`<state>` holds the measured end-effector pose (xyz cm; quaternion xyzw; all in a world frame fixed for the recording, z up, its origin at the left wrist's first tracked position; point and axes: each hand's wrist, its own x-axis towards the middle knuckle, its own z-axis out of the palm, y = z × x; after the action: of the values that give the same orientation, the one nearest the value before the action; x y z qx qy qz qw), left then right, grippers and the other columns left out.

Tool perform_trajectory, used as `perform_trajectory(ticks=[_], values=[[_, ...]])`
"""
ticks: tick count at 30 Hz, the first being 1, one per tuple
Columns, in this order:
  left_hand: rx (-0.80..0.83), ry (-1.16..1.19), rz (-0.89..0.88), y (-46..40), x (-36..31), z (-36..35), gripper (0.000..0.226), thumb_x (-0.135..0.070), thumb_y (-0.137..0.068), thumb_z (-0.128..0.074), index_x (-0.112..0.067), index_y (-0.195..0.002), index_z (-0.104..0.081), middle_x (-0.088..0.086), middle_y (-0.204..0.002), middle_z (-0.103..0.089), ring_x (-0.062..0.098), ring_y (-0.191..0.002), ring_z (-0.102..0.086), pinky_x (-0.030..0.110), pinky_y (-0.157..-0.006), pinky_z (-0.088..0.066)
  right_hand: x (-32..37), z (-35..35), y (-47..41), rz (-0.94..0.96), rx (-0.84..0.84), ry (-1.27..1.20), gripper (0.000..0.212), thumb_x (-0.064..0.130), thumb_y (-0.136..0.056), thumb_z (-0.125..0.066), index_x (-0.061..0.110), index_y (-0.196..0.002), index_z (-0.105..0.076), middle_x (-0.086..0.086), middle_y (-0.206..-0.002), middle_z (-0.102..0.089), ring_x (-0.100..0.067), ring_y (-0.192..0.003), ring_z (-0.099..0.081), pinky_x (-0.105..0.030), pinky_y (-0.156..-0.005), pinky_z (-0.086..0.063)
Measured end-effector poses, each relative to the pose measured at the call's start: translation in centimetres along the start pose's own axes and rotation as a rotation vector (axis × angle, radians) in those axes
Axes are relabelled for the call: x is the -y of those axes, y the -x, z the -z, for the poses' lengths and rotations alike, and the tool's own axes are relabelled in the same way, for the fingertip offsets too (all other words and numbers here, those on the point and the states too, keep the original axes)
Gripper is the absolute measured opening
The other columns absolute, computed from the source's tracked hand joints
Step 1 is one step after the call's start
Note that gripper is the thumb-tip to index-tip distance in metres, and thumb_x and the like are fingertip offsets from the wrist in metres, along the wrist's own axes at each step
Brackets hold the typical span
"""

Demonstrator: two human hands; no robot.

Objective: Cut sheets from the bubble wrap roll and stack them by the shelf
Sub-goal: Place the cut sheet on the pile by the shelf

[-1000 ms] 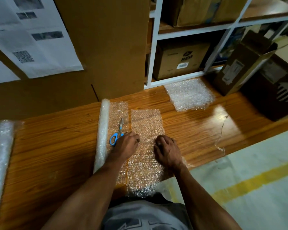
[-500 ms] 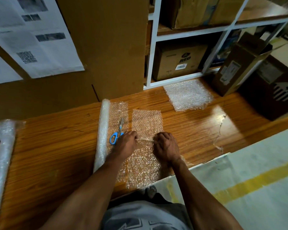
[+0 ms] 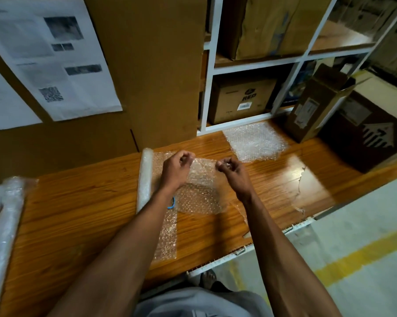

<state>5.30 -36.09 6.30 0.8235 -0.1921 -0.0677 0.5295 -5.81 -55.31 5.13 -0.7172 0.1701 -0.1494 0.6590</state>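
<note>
While pinching a freshly cut sheet (image 3: 202, 191) by its far corners, lifting it off the wooden table (image 3: 83, 209) so that the near part is hanging down and trailing toward the surface. Gripping one corner between thumb and curled fingers of the left hand (image 3: 175, 170), and clamping the other corner the same way in the right hand (image 3: 233, 172), probably to keep the flimsy film spread flat and not folding on itself during the carry. Leaving the bubble wrap roll (image 3: 145, 179) lying just to the left of the hands, its unrolled tail (image 3: 167, 234) flat on the table and running toward the near edge, seemingly ready for another cut. Keeping the scissors (image 3: 171, 203) parked on that tail, only a blue handle loop peeking out beneath the left wrist, handy yet out of the way. Aiming, by the look of it, for the stack of cut sheets (image 3: 255, 141) already resting against the foot of the white shelf (image 3: 236, 121), well to the right of the roll. Judging the step in hand as the transfer of this sheet to that pile.
</note>
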Motion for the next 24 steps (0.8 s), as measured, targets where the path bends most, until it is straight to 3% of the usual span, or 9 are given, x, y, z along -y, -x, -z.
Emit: perform_trajectory(ticks=[2,4,8,11,13,16,19,22,24], values=[[0.040,0.016,-0.017,-0.4,-0.1,0.6,0.025,-0.051,-0.089,-0.073,-0.029,-0.100,-0.072,-0.014,-0.100,-0.074,0.006,-0.097,-0.067,0.025,-0.082,-0.053,1.3,-0.1,-0.3,-0.015,-0.018,-0.016,0.013,0.027,-0.097,-0.074,0.015,-0.101,-0.072,-0.011,-0.103,-0.072,-0.029,-0.098,-0.068,-0.044,-0.090,-0.056],[0.056,0.016,-0.007,-0.7,-0.1,1.0,0.022,-0.044,-0.087,-0.077,-0.027,-0.100,-0.074,-0.014,-0.098,-0.075,0.003,-0.094,-0.068,0.029,-0.086,-0.056,2.4,-0.2,-0.3,-0.022,-0.040,-0.014,0.014,0.022,-0.097,-0.074,0.009,-0.104,-0.071,-0.009,-0.103,-0.072,-0.021,-0.094,-0.067,-0.039,-0.085,-0.056],[0.077,0.077,0.027,-0.7,-1.0,2.4,0.026,-0.046,-0.094,-0.070,-0.025,-0.107,-0.079,-0.013,-0.106,-0.075,0.006,-0.102,-0.067,0.033,-0.092,-0.056,3.9,-0.3,0.2,0.017,-0.041,-0.009,0.018,0.020,-0.095,-0.075,0.006,-0.106,-0.072,-0.012,-0.102,-0.073,-0.021,-0.093,-0.067,-0.042,-0.089,-0.055],[0.118,0.170,0.002,-0.3,-1.9,3.4,0.018,-0.037,-0.095,-0.072,-0.028,-0.109,-0.077,-0.018,-0.110,-0.072,0.000,-0.105,-0.064,0.026,-0.088,-0.053,4.8,-0.4,0.9,-0.003,-0.039,-0.039,0.017,0.017,-0.095,-0.076,0.004,-0.106,-0.073,-0.011,-0.099,-0.073,-0.020,-0.092,-0.069,-0.040,-0.089,-0.056],[0.124,0.204,0.017,-0.1,-2.4,3.9,0.015,-0.039,-0.094,-0.072,-0.027,-0.102,-0.076,-0.016,-0.100,-0.074,-0.001,-0.093,-0.065,0.024,-0.079,-0.051,5.3,-0.6,1.3,-0.001,-0.056,-0.050,0.017,0.016,-0.095,-0.076,0.002,-0.104,-0.073,-0.010,-0.094,-0.074,-0.020,-0.090,-0.070,-0.042,-0.088,-0.057],[0.140,0.262,0.038,0.2,-2.7,4.4,0.026,-0.049,-0.093,-0.069,-0.024,-0.094,-0.075,-0.009,-0.090,-0.075,0.006,-0.084,-0.065,0.028,-0.076,-0.049,5.7,-1.0,1.7,-0.013,-0.102,-0.071,0.022,0.023,-0.096,-0.076,0.002,-0.102,-0.074,-0.009,-0.092,-0.075,-0.023,-0.087,-0.071,-0.049,-0.086,-0.059],[0.200,0.451,0.049,0.3,-3.1,4.9,0.022,-0.039,-0.091,-0.073,-0.022,-0.106,-0.074,-0.004,-0.101,-0.077,0.009,-0.095,-0.070,0.029,-0.087,-0.055,6.1,-1.3,1.9,-0.018,-0.118,-0.095,0.024,0.032,-0.099,-0.072,0.008,-0.100,-0.073,-0.009,-0.093,-0.075,-0.029,-0.085,-0.071,-0.051,-0.082,-0.059],[0.255,0.440,0.092,0.3,-3.0,4.8,0.032,-0.034,-0.086,-0.081,-0.020,-0.114,-0.073,-0.002,-0.107,-0.078,0.014,-0.100,-0.073,0.030,-0.088,-0.058,6.4,-1.4,2.1,-0.012,-0.120,-0.102,0.030,0.042,-0.103,-0.064,0.014,-0.095,-0.072,-0.011,-0.088,-0.068,-0.030,-0.085,-0.067,-0.050,-0.081,-0.058],[0.236,0.423,0.119,0.3,-2.6,4.5,0.035,-0.036,-0.084,-0.083,-0.019,-0.113,-0.074,-0.001,-0.106,-0.078,0.017,-0.099,-0.073,0.032,-0.087,-0.060,6.7,-1.5,2.4,-0.036,-0.108,-0.141,0.037,0.045,-0.106,-0.056,0.012,-0.107,-0.073,-0.018,-0.099,-0.070,-0.032,-0.091,-0.072,-0.049,-0.082,-0.061]])
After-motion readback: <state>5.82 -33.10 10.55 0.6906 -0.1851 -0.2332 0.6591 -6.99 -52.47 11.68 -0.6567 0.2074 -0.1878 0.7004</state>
